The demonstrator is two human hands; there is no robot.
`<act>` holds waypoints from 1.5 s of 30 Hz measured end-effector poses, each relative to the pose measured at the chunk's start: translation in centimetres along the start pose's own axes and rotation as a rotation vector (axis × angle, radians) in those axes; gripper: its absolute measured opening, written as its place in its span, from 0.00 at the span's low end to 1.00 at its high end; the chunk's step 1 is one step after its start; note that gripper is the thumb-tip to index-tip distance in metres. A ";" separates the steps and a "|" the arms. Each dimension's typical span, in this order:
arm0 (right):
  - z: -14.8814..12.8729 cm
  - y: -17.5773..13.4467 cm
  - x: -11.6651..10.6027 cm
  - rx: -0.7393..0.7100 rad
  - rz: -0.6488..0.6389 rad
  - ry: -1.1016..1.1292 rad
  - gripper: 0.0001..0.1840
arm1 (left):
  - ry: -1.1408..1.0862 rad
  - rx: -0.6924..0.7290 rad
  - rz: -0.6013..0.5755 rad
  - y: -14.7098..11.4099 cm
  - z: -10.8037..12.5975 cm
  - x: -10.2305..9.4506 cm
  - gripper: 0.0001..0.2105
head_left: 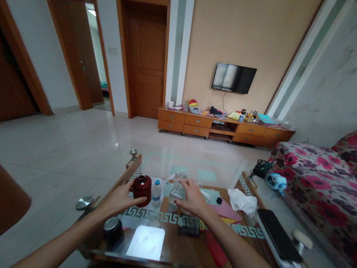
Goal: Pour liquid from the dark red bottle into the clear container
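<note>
My left hand (123,197) is closed around the left side of a glossy dark red mug (142,191), its thumb across the front. A clear plastic bottle (176,194) is gripped by my right hand (190,197), with the thumb and fingers on its right side. Between the two hands stands a small clear bottle with a blue cap (156,192). Nearer to me are a black cup (113,232) and a bright white square pad (146,242). All of these are on or over the glass coffee table (184,257).
White tissue (242,201), a small black cap (219,200) and pink sheets (228,211) lie to the right. A phone (279,236) with a white cable rests along the table's right edge. Beyond are a flowered sofa (318,180) and a low TV cabinet (197,125).
</note>
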State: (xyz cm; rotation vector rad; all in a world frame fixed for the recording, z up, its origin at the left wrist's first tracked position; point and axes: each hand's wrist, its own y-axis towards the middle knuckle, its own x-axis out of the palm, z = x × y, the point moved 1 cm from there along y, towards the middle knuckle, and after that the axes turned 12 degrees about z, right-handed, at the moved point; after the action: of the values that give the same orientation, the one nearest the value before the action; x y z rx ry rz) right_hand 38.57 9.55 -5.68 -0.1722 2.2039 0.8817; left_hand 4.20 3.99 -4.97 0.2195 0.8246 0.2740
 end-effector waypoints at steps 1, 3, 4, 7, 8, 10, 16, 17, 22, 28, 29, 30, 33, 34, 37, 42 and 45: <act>0.3 -0.4 0.2 0.034 0.006 0.031 0.47 | -0.012 0.013 -0.020 0.0 0.7 0.5 0.38; 1.1 -1.4 0.7 0.114 0.026 0.110 0.48 | -0.060 0.054 -0.060 0.0 1.9 1.3 0.36; 1.4 -1.8 1.0 0.157 0.034 0.154 0.47 | -0.081 0.074 -0.069 -0.1 2.5 1.8 0.36; 2.1 -3.1 1.4 0.251 0.030 0.257 0.40 | -0.098 0.151 -0.051 -0.1 3.9 3.0 0.35; 2.2 -3.4 1.3 0.263 0.020 0.273 0.38 | -0.084 0.171 -0.046 -0.1 4.4 3.4 0.35; 2.2 -4.0 1.0 0.278 0.006 0.287 0.36 | -0.040 0.202 -0.051 0.0 5.1 4.0 0.36; 2.6 -4.9 0.1 0.292 -0.012 0.299 0.38 | 0.060 0.377 0.007 0.3 6.9 3.9 0.36; 2.7 -5.0 0.0 0.282 -0.011 0.302 0.39 | 0.082 0.390 0.017 0.3 7.0 3.7 0.38; 2.3 -4.9 -0.7 0.258 -0.043 0.274 0.41 | 0.165 0.434 0.014 0.0 7.7 2.7 0.39; 1.4 -4.7 -1.7 0.195 -0.007 0.242 0.42 | 0.187 0.432 -0.015 -0.3 8.0 2.1 0.35; 1.4 -4.7 -1.8 0.187 0.002 0.249 0.42 | 0.185 0.430 -0.020 -0.4 8.0 2.1 0.35; 1.4 -4.7 -1.8 0.184 0.010 0.249 0.43 | 0.185 0.431 -0.026 -0.5 8.0 2.1 0.36; 1.4 -4.6 -1.9 0.182 0.014 0.215 0.44 | 0.183 0.457 -0.040 -0.7 8.1 2.0 0.36; 1.4 -4.6 -2.0 0.179 0.014 0.205 0.44 | 0.179 0.465 -0.039 -0.8 8.2 2.0 0.36; 1.4 -4.6 -2.2 0.149 0.022 0.203 0.45 | 0.170 0.488 -0.037 -0.8 8.4 1.7 0.35; 1.3 -4.7 -2.4 0.169 0.024 0.185 0.46 | 0.199 0.523 -0.060 -0.6 8.8 1.2 0.35; 1.1 -4.6 -2.4 0.178 0.018 0.181 0.46 | 0.217 0.536 -0.071 -0.5 8.8 1.2 0.36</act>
State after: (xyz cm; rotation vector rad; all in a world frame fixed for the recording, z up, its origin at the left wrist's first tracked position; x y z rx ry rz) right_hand 42.68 6.42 -7.04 -0.1513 2.4430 0.6977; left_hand 11.64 3.10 -0.12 0.6686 1.1101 0.0026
